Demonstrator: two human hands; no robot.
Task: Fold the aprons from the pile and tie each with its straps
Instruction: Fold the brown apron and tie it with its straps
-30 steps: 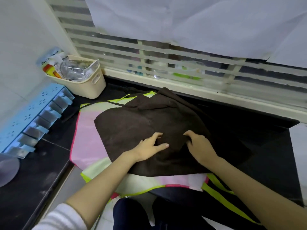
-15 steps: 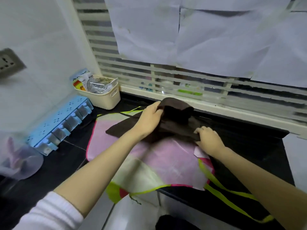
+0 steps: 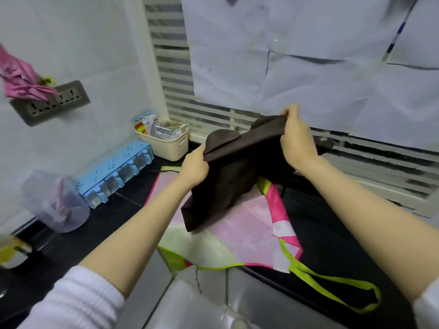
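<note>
A dark brown apron [image 3: 234, 172] hangs lifted above the black counter, bunched and drooping between my hands. My left hand [image 3: 194, 168] grips its left edge in a fist. My right hand [image 3: 297, 138] holds its upper right edge higher, fingers curled over the cloth. Under it lies a pink, pale green and white apron [image 3: 240, 233] spread flat on the counter, its lime strap [image 3: 332, 290] looping toward the front right.
A cream basket [image 3: 166, 141] of small items stands at the back by the slatted window. A blue rack [image 3: 114, 172] and a clear plastic jug [image 3: 54, 203] sit along the left wall. The black counter [image 3: 332, 224] ends at a steel front edge.
Both hands went from pressing the brown apron flat to gathering it and lifting it off the pink apron. The right hand rose highest.
</note>
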